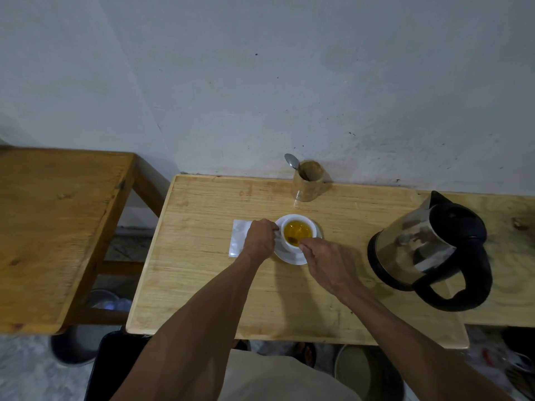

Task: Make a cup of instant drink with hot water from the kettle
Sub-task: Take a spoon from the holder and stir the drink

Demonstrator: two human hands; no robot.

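Note:
A white cup point(293, 246) of yellow-orange liquid stands on a white saucer point(289, 257) in the middle of the wooden table point(202, 285). My left hand point(260, 238) grips the cup's handle on its left side. My right hand point(327, 263) pinches a spoon point(293, 241) whose bowl sits in the liquid. A white sachet point(238, 238) lies flat to the left of the saucer, partly under my left hand. The steel kettle point(428, 250) with a black handle and lid stands at the right, apart from both hands.
A wooden holder point(307, 180) with a second spoon point(291, 161) stands by the wall behind the cup. A second wooden table point(58, 227) is at the left, with a gap between. Buckets and dark containers sit on the floor below.

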